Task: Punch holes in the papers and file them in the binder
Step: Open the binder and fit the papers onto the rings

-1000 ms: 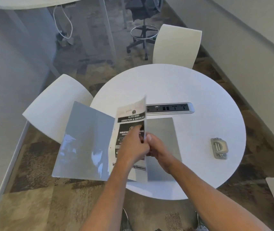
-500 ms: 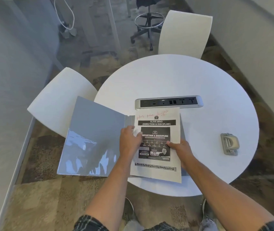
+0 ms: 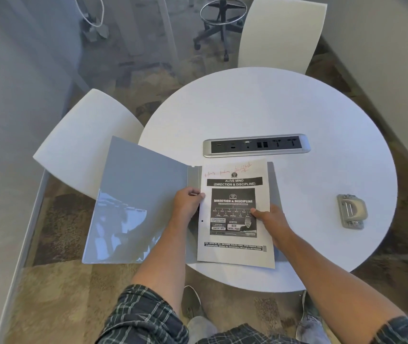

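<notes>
Grey binder (image 3: 138,207) open | paper (image 3: 235,214) lengthwise away, top far | left hand (image 3: 186,202) fingers pinch its edge | right hand (image 3: 271,218) fingers press flat

Left hand (image 3: 187,202) covering binder (image 3: 138,202) spine near paper (image 3: 235,214) edge; upper punch hole hiding beneath fingers (only lower one showing). Red handwriting at paper's far edge blurring, unreadable. Right hand (image 3: 271,219) concealing paper's right margin. Far chair (image 3: 281,33) running off top edge.
</notes>
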Demonstrator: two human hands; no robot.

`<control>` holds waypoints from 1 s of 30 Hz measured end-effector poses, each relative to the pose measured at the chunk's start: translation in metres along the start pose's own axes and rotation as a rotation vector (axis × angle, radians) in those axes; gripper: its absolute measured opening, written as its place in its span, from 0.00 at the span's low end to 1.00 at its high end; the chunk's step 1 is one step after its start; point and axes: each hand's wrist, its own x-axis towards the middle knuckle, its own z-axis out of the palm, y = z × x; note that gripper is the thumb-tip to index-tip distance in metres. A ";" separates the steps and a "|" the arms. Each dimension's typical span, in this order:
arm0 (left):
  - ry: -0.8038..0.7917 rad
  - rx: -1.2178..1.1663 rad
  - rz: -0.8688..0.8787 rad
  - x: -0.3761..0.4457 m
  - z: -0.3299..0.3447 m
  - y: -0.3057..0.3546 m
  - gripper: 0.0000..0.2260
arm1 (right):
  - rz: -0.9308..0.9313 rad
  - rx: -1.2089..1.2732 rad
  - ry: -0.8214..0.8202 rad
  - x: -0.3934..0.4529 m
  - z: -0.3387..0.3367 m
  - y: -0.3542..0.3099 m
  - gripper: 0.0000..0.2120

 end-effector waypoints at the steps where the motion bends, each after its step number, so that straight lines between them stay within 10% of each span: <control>1: 0.004 0.009 0.002 0.003 0.000 -0.001 0.03 | -0.001 0.002 0.003 0.000 0.000 0.000 0.14; 30: 0.036 0.099 0.038 -0.010 0.009 0.008 0.15 | -0.139 -0.116 0.127 -0.006 -0.015 0.012 0.13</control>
